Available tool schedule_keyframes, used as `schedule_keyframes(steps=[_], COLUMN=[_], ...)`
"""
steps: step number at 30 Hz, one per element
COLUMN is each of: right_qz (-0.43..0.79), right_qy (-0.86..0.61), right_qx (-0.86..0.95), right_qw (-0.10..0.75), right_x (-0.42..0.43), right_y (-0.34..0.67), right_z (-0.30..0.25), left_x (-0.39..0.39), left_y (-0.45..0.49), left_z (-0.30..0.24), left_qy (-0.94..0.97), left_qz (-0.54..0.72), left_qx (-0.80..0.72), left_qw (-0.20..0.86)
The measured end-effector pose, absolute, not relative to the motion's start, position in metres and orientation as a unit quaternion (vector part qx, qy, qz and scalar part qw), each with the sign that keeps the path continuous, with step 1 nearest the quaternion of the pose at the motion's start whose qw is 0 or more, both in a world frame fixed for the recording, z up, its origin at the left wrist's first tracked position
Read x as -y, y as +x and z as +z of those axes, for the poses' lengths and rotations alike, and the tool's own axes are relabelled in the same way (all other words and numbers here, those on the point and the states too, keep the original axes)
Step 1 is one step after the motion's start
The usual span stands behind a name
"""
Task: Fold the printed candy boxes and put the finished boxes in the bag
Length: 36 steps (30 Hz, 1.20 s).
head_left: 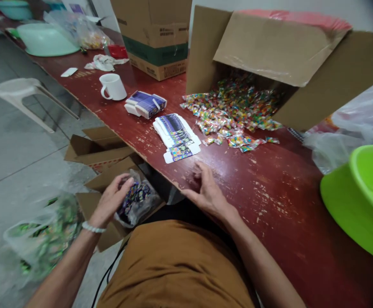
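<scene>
My left hand (pixel 113 197), a pale beaded bracelet on its wrist, hovers over a carton lined with clear plastic and filled with small purple-wrapped packets (pixel 136 197). Its fingers are loosely curved with nothing visible in them. At the table's near edge, my right hand (pixel 208 191) is open, thumb and fingers apart, holding nothing. Just beyond it lies a stack of flattened printed boxes (pixel 176 130), the front one (pixel 182 152) slid out toward me. Behind them is a bundle of purple-and-white folded boxes (pixel 146 104). Clear-wrapped colourful candies (pixel 231 115) spill from a cardboard box (pixel 259 47) on its side.
On the red table (pixel 256 214) stand a white mug (pixel 113 87), a tall carton (pixel 159 38) and a green basin (pixel 343 201). A pale basin (pixel 45 39) is farther off. A white stool (pixel 19 92) and a bag of green packets (pixel 50 233) are on the floor at left.
</scene>
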State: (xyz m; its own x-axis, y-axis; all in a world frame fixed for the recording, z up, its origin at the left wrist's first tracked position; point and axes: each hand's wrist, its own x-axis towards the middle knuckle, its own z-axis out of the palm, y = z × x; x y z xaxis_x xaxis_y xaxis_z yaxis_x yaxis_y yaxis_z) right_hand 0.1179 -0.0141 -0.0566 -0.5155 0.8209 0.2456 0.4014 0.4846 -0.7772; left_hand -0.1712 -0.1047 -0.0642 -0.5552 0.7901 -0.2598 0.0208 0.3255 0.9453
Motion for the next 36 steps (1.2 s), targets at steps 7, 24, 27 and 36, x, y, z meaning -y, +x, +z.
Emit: schedule_keyframes(steps=[7, 24, 27, 36], right_qz=[0.238, 0.305, 0.434, 0.660], right_qy=[-0.428, -0.432, -0.483, -0.371], right_qx=[0.828, 0.770, 0.624, 0.459], right_qw=[0.273, 0.358, 0.435, 0.464], right_x=[0.013, 0.016, 0.009, 0.017], right_y=[0.124, 0.120, 0.118, 0.119], right_z=[-0.072, -0.078, -0.072, -0.029], left_x=[0.046, -0.033, -0.019, 0.057], left_y=[-0.161, -0.088, -0.081, -0.060], left_z=[-0.053, -0.038, -0.034, -0.017], left_qy=[0.548, 0.584, 0.560, 0.399], left_qz=[0.374, 0.327, 0.364, 0.315], left_qx=[-0.742, -0.728, -0.714, -0.331], left_qw=[0.098, 0.150, 0.210, 0.795])
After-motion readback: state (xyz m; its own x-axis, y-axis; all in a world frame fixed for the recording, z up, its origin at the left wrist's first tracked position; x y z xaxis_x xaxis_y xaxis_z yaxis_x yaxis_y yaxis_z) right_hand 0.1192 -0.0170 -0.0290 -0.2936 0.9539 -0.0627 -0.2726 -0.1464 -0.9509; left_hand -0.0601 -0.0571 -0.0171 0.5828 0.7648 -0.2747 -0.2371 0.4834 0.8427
